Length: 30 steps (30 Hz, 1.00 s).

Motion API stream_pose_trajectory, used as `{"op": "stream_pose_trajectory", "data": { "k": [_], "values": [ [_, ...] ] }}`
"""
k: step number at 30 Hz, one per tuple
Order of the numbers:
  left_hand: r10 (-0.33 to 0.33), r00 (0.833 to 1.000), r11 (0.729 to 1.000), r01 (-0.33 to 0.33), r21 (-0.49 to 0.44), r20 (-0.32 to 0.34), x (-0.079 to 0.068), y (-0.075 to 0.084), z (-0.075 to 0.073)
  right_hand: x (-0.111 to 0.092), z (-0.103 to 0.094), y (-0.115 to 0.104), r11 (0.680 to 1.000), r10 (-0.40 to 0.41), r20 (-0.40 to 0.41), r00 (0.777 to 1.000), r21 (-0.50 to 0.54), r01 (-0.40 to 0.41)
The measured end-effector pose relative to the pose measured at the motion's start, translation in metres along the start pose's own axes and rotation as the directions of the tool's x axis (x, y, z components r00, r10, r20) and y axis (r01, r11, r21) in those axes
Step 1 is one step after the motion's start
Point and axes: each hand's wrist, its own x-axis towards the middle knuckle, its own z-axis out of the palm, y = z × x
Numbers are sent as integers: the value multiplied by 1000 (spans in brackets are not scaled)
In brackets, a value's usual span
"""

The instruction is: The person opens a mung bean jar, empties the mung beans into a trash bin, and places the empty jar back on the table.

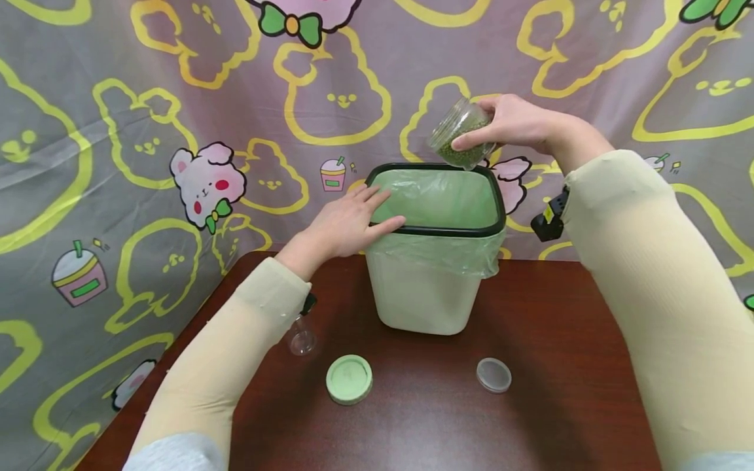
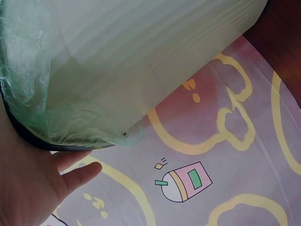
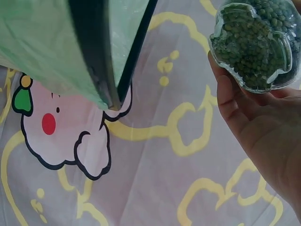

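While the spread left grip (image 1: 349,222) touches one bin (image 1: 427,291), the right grip (image 1: 520,122) holds one jar (image 1: 461,123).

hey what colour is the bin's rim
The rim is black, seen best in the head view.

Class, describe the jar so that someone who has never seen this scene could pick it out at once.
Start with the white bin lined in green on the table. In the head view, the right hand holds a tilted clear jar by the bin's far right corner. Unlike the clear lid on the table, it has small green beans inside.
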Motion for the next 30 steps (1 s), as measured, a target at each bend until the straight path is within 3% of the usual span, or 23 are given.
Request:
{"op": "stream_pose_trajectory", "data": {
  "k": [15,30],
  "values": [
    [-1,1000,1000,1,-16,3,0,0,1,5,0,-9,995,16,25,1000,-96,-13],
    [-2,1000,1000,2,-10,0,2,0,0,7,2,-5,994,-6,28,1000,-106,9]
  ]
}}
